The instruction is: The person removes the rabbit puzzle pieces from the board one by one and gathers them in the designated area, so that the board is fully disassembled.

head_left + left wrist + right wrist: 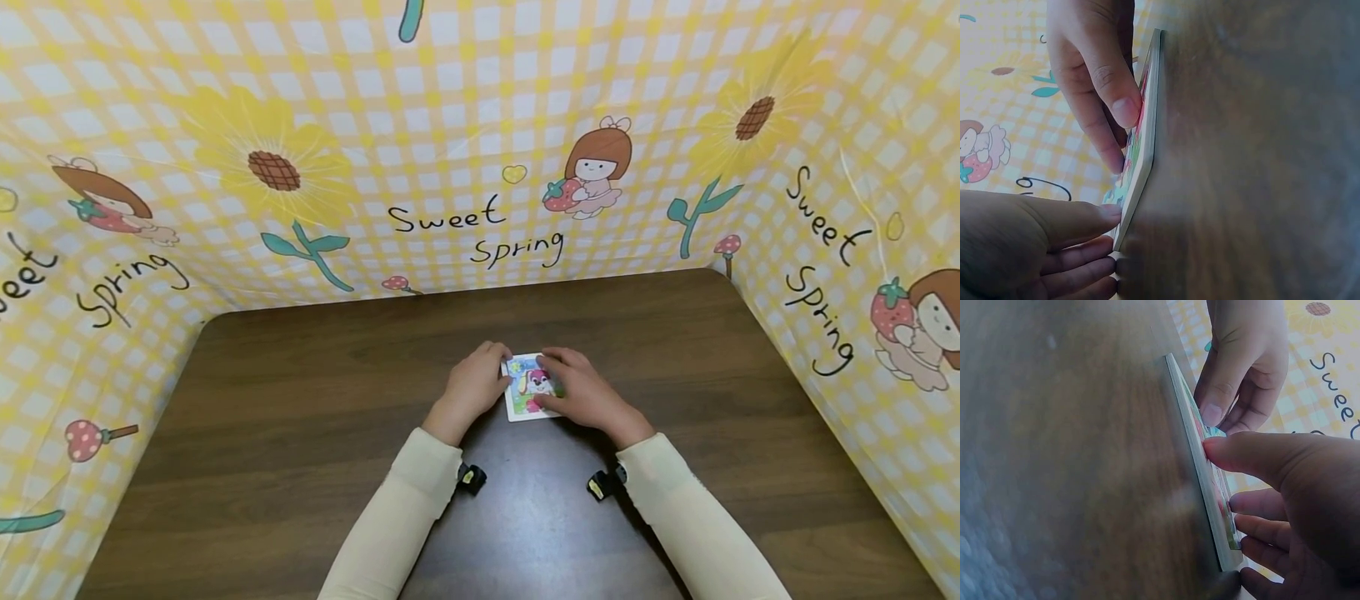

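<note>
A small, flat picture board (534,382) with a white border and a pink-and-white cartoon dog lies on the table between the two hands. My left hand (472,385) holds it by its left edge; in the left wrist view the thumb rests on the border and the fingers are against the side. Over the right part of the picture is my right hand (585,390), thumb and fingertips spread and touching the face. The right wrist view shows the board's pale, thick edge (1200,469) low along the tabletop. The right hand hides the board's right side.
Dark brown wooden table (315,400) under everything. Yellow checked cloth (450,100) with flowers and lettering stands as walls behind and at both sides. A black wrist strap (472,478) shows at the left cuff, another strap (602,484) at the right.
</note>
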`<state>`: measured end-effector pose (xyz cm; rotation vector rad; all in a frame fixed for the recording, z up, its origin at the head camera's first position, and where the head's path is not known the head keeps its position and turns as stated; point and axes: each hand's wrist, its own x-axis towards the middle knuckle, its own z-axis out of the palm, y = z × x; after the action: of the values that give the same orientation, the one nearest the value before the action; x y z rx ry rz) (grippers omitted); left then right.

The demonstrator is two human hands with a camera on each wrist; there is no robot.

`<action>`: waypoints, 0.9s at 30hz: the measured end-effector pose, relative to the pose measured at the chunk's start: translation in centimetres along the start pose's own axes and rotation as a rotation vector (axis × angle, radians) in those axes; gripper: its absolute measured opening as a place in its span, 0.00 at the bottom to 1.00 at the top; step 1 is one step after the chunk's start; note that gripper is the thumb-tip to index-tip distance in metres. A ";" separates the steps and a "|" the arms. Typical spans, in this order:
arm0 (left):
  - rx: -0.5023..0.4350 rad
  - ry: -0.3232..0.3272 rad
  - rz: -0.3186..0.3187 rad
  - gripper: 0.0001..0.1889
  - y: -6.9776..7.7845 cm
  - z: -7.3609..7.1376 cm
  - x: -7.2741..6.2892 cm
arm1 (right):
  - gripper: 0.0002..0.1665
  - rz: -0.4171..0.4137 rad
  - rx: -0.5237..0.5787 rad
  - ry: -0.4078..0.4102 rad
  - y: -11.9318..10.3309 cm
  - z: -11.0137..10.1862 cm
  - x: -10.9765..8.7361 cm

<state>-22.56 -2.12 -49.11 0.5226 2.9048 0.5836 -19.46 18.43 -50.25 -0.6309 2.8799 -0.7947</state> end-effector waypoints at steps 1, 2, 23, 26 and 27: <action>0.003 0.001 -0.001 0.18 0.0 0.0 0.0 | 0.41 -0.004 0.000 0.002 0.0 0.0 0.0; 0.007 0.002 -0.003 0.17 0.0 0.0 0.0 | 0.41 -0.007 0.000 0.004 0.0 0.1 0.0; -0.033 0.038 0.015 0.16 -0.3 0.2 0.1 | 0.41 -0.014 0.000 0.011 0.1 0.1 0.0; -0.058 0.051 0.019 0.16 -0.6 0.0 0.0 | 0.41 -0.012 0.001 0.009 0.1 0.1 0.0; -0.068 0.059 0.020 0.16 -0.8 -0.2 -0.1 | 0.41 -0.010 0.002 0.008 0.1 0.1 0.0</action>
<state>-22.77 -2.88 -49.23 0.5344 2.9254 0.7089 -19.49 18.50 -50.41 -0.6440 2.8850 -0.8029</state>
